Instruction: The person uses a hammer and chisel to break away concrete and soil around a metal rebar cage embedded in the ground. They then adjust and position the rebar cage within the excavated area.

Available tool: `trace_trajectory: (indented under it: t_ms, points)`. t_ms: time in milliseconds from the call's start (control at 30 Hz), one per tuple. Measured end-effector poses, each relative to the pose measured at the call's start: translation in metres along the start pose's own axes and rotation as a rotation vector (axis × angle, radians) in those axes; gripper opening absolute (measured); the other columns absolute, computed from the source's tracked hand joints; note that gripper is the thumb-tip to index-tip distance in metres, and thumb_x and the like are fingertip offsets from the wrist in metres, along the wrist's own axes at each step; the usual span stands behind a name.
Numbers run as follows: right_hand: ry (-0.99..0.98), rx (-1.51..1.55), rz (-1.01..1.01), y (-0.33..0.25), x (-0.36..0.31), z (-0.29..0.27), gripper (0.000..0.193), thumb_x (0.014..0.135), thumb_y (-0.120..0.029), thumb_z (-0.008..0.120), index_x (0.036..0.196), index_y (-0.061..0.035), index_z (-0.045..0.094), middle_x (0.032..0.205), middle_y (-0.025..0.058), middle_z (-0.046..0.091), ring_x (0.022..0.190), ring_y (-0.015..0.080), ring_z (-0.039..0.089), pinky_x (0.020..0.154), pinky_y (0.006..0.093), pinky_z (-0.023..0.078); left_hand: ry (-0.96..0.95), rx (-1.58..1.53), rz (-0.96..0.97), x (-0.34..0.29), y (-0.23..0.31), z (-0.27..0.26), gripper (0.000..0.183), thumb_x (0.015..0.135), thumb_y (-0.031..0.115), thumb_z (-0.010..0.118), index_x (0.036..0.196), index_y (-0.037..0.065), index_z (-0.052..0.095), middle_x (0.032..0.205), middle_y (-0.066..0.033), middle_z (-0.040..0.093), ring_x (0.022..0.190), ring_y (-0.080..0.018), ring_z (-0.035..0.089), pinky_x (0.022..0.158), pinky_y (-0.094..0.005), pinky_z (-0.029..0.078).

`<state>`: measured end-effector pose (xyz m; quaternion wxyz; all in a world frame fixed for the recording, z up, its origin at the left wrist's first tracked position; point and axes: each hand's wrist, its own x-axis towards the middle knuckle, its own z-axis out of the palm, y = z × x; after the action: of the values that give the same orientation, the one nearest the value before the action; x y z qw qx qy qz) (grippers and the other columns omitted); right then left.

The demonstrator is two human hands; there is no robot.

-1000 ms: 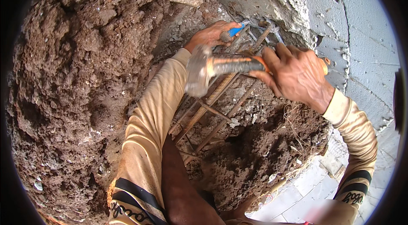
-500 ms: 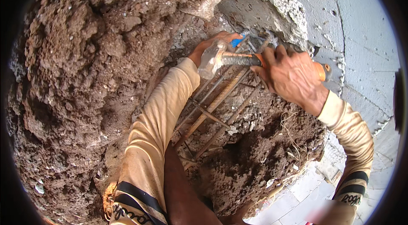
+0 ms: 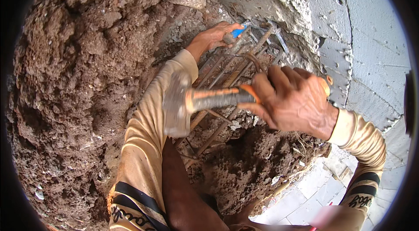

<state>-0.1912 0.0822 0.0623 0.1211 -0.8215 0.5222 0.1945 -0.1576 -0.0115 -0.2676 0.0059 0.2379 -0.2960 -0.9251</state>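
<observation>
My left hand (image 3: 214, 37) grips a chisel with a blue handle (image 3: 233, 34), its tip set against broken concrete (image 3: 257, 4) at the top of a cage of rusty reinforcing bars (image 3: 227, 71). My right hand (image 3: 294, 100) holds a club hammer by its orange and black handle (image 3: 220, 98). The grey hammer head (image 3: 176, 104) is blurred and hangs over my left sleeve, well back from the chisel.
A large mound of brown soil (image 3: 78, 82) fills the left side, and more soil (image 3: 253, 165) lies below the bars. A pale plastered wall (image 3: 371, 43) curves along the right. Grey paving (image 3: 301, 200) shows at the lower right.
The hammer has swung back from the chisel, toward me and down. My right hand moved lower with it. The left hand still holds the chisel at the concrete.
</observation>
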Motion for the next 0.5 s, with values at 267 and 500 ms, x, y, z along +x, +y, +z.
trace_trajectory:
  t_ms: [267, 500]
  points:
    - [-0.221, -0.155, 0.242, 0.045, 0.010, 0.011, 0.046, 0.104, -0.049, 0.054, 0.103, -0.0035, 0.060, 0.071, 0.0131, 0.058, 0.054, 0.0321, 0.062, 0.047, 0.0427, 0.049, -0.062, 0.097, 0.382, -0.003, 0.003, -0.017, 0.043, 0.102, 0.039, 0.063, 0.132, 0.008, 0.062, 0.090, -0.0048, 0.066, 0.069, -0.0174, 0.062, 0.068, -0.0316, 0.059]
    - [0.107, 0.105, -0.136, 0.019, -0.004, 0.001, 0.047, 0.104, -0.053, 0.052, 0.088, -0.0097, 0.060, 0.067, 0.0066, 0.054, 0.047, 0.0168, 0.054, 0.038, 0.0366, 0.045, -0.107, -0.011, 0.058, -0.011, 0.020, 0.006, 0.023, 0.098, 0.030, 0.071, 0.104, 0.008, 0.066, 0.095, -0.0004, 0.066, 0.084, -0.0090, 0.062, 0.062, -0.0264, 0.055]
